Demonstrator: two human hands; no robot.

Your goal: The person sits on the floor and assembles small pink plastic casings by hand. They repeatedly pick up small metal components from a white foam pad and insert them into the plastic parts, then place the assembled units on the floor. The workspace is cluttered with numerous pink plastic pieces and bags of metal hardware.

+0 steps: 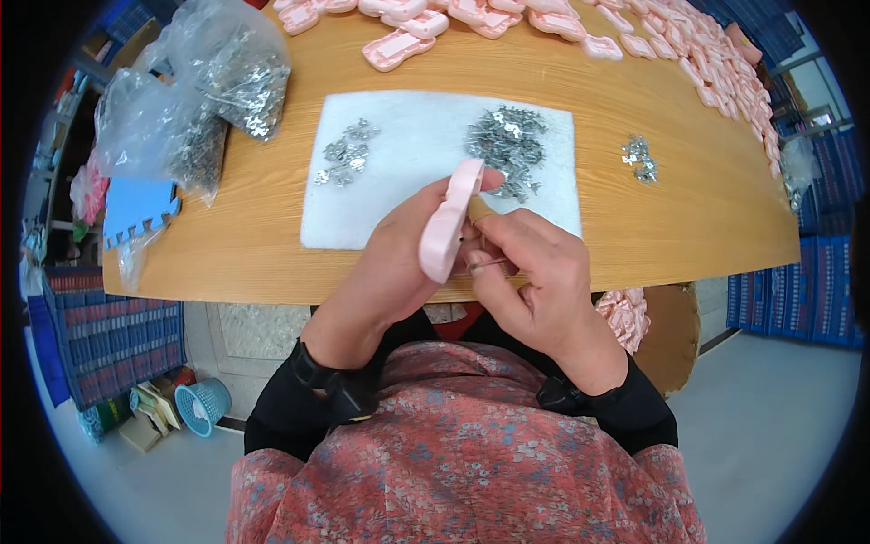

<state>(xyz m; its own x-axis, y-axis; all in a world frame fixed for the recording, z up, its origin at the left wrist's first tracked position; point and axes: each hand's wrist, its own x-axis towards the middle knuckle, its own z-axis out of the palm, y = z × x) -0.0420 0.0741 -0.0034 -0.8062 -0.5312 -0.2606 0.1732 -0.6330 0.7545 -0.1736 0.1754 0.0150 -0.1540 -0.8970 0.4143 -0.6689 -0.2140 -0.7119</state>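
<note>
A pale pink plastic shell [440, 238] is tilted on edge above the table's near edge, its smooth back toward my left. My left hand [388, 258] is closed around it. Close against the shell's inner side, my right hand [548, 281] has its thumb and fingers pinched together, with a tan finger cover [480, 210] on one finger. Something thin and dark shows at the right thumb tip, too small to name. Behind the hands, a white foam sheet [408, 213] bears a small heap of flat metal pieces [346, 156] and a denser heap of small metal parts [507, 150].
Many pink shells [399, 47] lie along the table's far and right edges. Clear bags of metal parts [245, 86] stand at the far left, near a blue foam mat [136, 210]. A small metal pile [640, 161] sits right of the sheet. A blue basket [201, 403] stands on the floor.
</note>
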